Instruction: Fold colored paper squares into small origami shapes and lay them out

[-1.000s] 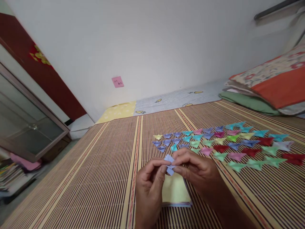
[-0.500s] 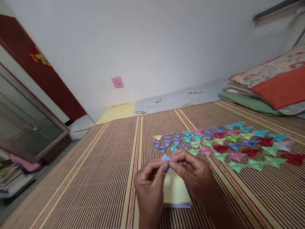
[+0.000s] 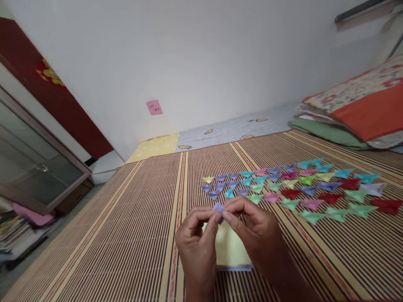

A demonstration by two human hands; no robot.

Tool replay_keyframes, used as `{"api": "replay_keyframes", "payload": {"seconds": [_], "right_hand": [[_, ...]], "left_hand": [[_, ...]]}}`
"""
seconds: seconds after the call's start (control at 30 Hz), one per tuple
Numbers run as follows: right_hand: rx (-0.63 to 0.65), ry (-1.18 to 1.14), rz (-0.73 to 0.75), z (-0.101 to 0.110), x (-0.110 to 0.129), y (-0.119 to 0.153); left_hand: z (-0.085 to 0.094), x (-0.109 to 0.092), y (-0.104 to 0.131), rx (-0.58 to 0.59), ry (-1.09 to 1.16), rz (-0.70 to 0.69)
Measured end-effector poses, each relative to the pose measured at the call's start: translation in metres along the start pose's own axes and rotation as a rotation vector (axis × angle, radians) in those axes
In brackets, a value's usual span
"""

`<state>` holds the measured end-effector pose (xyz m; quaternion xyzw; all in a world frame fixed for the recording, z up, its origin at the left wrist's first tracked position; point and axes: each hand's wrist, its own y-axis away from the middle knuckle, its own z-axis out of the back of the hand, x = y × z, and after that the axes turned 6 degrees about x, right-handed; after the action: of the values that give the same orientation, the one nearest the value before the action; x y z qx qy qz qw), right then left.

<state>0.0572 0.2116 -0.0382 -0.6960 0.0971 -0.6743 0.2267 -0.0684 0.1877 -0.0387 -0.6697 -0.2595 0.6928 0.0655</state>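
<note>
Above the far end of the yellow-topped paper stack (image 3: 233,247), you hold a small blue-violet paper (image 3: 218,207) between both hands. Left hand (image 3: 198,247): grip pressed together, thumb and forefinger pinching the paper's left side. Right hand (image 3: 264,235): grip likewise closed, thumb and fingers pinching the right side. The two thumb tips meet or nearly meet at the paper.

Reason for hold: opposed pinches at close range probably steady so small a piece and press its layers flat. The raised position likely leaves your fingertips free of the striped mat (image 3: 138,218). The stack lies on the mat directly in front of you, presumably for short reach.

Reason for layout: the folded paper pieces (image 3: 291,193) stand in loose rows on the mat, ahead and to your right. This placement probably protects their points from your wrists. Most are set with small spaces between them; their pointed ends run roughly left to right.

Orientation: the exposed part of the blue-violet paper points up and away from you, toward the wall (image 3: 239,63). A small portion also shows below your thumb tips. Its long axis appears to run away from you, but your fingers cover the middle, so you cannot confirm this.
</note>
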Motion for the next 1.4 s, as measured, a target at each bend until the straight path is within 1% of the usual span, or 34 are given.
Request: {"api": "replay_keyframes", "payload": {"seconds": [0.13,0.23,0.3,0.37,0.43,0.6,0.7,0.87,1.13,1.23,1.33,1.4], "right_hand": [[0.018,-0.034,-0.026,0.0,0.0,0.0],[0.048,-0.155,-0.053,0.002,-0.004,-0.001],[0.069,-0.228,-0.063,0.004,-0.008,-0.003],[0.075,-0.251,-0.067,0.005,-0.01,-0.004],[0.061,-0.25,-0.077,0.005,-0.011,-0.004],[-0.008,-0.181,-0.148,0.001,-0.007,-0.002],[-0.012,-0.126,-0.168,-0.001,-0.003,0.0],[-0.009,-0.114,-0.142,-0.001,-0.001,0.0],[-0.014,-0.062,-0.106,-0.001,-0.004,0.0],[-0.015,-0.056,-0.08,-0.002,-0.004,-0.001],[-0.003,-0.032,-0.044,0.0,-0.004,-0.003],[0.029,-0.011,-0.029,0.002,-0.004,-0.003]], "left_hand": [[-0.001,0.0,0.001,-0.015,0.026,0.019],[0.001,0.0,0.001,-0.018,0.031,0.026],[0.003,-0.002,-0.001,0.014,0.026,0.045],[0.005,-0.003,-0.002,0.063,0.029,0.073],[0.006,-0.004,-0.003,0.079,0.036,0.091],[0.006,0.0,-0.002,0.018,0.015,0.078],[0.003,0.0,-0.001,-0.004,-0.002,0.062],[-0.001,-0.002,0.0,-0.026,0.008,0.061],[-0.004,0.001,-0.001,-0.056,0.064,0.116],[-0.004,0.004,-0.001,-0.074,0.101,0.166],[-0.002,0.006,-0.002,-0.092,0.192,0.266],[0.0,0.006,-0.004,-0.042,0.237,0.341]]}}
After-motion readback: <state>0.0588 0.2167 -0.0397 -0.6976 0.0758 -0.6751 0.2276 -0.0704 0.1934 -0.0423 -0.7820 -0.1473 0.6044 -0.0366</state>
